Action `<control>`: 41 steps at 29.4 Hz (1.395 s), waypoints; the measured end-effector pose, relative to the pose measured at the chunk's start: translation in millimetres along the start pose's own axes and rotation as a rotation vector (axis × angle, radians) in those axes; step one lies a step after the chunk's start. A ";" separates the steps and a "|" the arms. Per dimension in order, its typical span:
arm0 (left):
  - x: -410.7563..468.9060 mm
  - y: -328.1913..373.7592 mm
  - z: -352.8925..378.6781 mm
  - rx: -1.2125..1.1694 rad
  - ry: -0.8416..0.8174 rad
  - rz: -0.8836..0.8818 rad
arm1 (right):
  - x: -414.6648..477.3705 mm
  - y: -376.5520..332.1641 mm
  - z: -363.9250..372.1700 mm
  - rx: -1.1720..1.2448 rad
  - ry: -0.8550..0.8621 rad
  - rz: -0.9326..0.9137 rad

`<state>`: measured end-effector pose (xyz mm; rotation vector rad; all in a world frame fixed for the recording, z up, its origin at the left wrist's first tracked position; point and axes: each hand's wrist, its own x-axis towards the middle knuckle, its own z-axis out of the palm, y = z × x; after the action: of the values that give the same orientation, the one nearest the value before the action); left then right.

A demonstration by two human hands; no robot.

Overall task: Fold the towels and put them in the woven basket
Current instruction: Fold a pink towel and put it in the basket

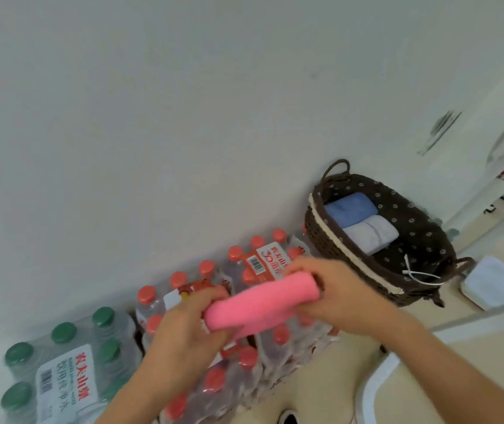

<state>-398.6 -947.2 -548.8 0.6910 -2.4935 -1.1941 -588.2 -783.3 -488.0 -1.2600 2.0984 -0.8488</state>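
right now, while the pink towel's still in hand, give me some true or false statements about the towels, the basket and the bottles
1. The left hand and right hand both grip the pink towel. True.
2. A white towel lies outside the woven basket, on its right. True.
3. The woven basket is empty. False: a blue towel and a pale grey towel lie folded inside.
4. The pink towel rests in the basket. False: it is held up in front of the red-capped bottle packs.
5. Every bottle cap is red. False: the green-capped pack sits at the left.
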 end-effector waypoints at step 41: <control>234.6 203.8 228.6 0.748 -0.922 0.017 | 28.0 205.6 -191.9 -0.958 -0.071 0.309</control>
<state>-759.4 -814.6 -516.2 0.2571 -3.7763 -0.5757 -852.6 -688.4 -519.6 -1.2735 2.6273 0.4086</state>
